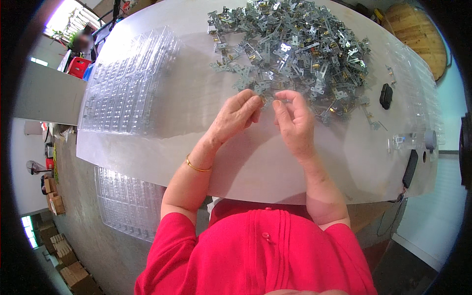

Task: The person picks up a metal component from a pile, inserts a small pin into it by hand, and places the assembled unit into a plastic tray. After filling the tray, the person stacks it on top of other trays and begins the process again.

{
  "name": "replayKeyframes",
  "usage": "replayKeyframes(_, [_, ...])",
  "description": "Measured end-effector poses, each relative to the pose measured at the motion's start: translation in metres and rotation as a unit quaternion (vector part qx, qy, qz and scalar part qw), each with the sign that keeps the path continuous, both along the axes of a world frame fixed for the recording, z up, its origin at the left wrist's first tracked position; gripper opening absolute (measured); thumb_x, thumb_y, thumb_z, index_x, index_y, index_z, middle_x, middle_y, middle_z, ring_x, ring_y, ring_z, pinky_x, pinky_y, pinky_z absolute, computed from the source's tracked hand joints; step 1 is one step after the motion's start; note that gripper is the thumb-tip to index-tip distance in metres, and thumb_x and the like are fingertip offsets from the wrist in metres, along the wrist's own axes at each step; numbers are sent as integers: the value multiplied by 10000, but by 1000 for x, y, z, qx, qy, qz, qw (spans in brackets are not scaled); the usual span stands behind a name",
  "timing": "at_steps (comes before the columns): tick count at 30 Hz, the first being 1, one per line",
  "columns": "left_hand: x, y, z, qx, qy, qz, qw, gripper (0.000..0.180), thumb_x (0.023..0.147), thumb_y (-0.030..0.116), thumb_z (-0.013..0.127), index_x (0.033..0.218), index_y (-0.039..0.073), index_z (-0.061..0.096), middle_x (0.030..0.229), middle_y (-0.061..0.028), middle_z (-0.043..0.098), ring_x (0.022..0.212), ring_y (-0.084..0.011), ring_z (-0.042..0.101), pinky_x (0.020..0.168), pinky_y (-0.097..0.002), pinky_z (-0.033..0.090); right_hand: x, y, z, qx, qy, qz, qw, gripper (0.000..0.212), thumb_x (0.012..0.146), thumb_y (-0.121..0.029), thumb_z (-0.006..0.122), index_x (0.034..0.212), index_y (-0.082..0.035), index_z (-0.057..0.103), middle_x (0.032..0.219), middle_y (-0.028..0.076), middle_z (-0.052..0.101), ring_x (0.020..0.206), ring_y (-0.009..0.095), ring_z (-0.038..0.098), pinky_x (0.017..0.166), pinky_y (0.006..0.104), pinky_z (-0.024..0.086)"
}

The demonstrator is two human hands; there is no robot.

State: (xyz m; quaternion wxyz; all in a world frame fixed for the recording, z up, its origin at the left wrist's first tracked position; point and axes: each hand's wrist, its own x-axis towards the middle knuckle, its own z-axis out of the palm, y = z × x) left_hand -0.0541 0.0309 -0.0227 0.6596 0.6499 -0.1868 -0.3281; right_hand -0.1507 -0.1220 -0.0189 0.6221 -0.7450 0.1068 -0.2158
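Observation:
My left hand [238,113] is closed, thumb pressed against curled fingers, at the near edge of a heap of small metal brackets [300,49]. Whatever it grips is hidden or too small to name. Close by on the right, my right hand [296,123] curls with thumb and forefinger brought together toward the left one. Between the fingertips of both hands, greyish metal shows, but I cannot tell whether it is held or lies in the heap behind. The brackets are silvery flat pieces with holes, some with brass-coloured bits.
Clear plastic trays [128,83] are stacked on the table's left, and another tray [129,201] sits lower, beside the table. To the right are a black case [386,96], a clear bottle [408,141] with grey cap, a black phone-like object [410,168] and clear plastic packaging [418,88].

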Motion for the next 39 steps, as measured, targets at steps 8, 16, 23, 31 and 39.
replayKeyframes(8, [-5,-3,-2,51,-134,-27,989,293,1043,312,515,979,44,616,718,16,574,612,-36,471,528,-211,387,0,0,-1,1,6,6,1000,124,977,-148,629,1054,-50,625,688,-19,590,592,39,496,516,231,388])
replayKeyframes(16, [-10,-5,-3,92,-183,-59,977,271,1028,290,551,969,35,620,707,17,554,638,-49,488,551,-221,403,3,-2,-9,-115,-71,-47,990,58,936,-102,674,947,-49,653,866,-19,550,711,62,514,590,232,424])
replayKeyframes(23, [1,1,4,-42,99,17,994,326,1030,331,532,923,32,610,622,15,468,482,-45,347,426,-204,258,3,-4,-2,59,-58,-53,995,83,985,-131,632,960,-52,641,769,-76,530,648,4,440,553,186,364])
replayKeyframes(31, [6,1,2,-122,168,18,978,303,1044,300,496,959,24,590,615,-14,501,413,-56,319,375,-214,241,2,-2,-8,37,-1,-9,999,117,988,-161,633,962,-47,631,689,-82,509,614,8,425,528,203,350])
replayKeyframes(39, [8,3,-2,-113,171,10,979,302,1039,300,512,951,24,597,608,-11,499,408,-59,322,371,-218,240,4,0,-11,-9,-16,-10,1000,123,980,-160,641,937,-47,619,653,-71,501,597,17,423,517,221,352])
